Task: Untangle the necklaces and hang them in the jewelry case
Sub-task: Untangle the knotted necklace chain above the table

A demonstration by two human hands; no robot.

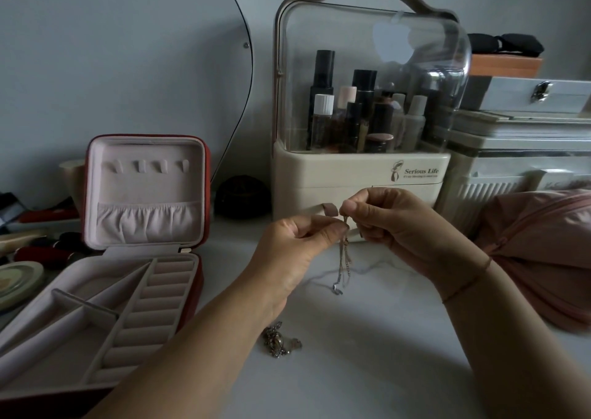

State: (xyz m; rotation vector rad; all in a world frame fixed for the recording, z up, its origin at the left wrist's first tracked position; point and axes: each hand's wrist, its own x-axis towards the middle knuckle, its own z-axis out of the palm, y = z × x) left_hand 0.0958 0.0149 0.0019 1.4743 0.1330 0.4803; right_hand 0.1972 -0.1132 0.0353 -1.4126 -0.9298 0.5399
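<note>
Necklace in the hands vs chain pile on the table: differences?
The held necklace hangs pinched between left hand and right hand; the chain pile lies untouched on the table. The held necklace is drawn into long strands; the chain pile is a bunched clump. Both are thin metal chains.

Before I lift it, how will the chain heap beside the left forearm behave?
Probably floppy: the chain heap lies slumped in loose coils on the table. Likely to lift as one snagged clump, since its strands cross. It looks thin and light, like the necklace dangling limp from the left hand and right hand.
</note>
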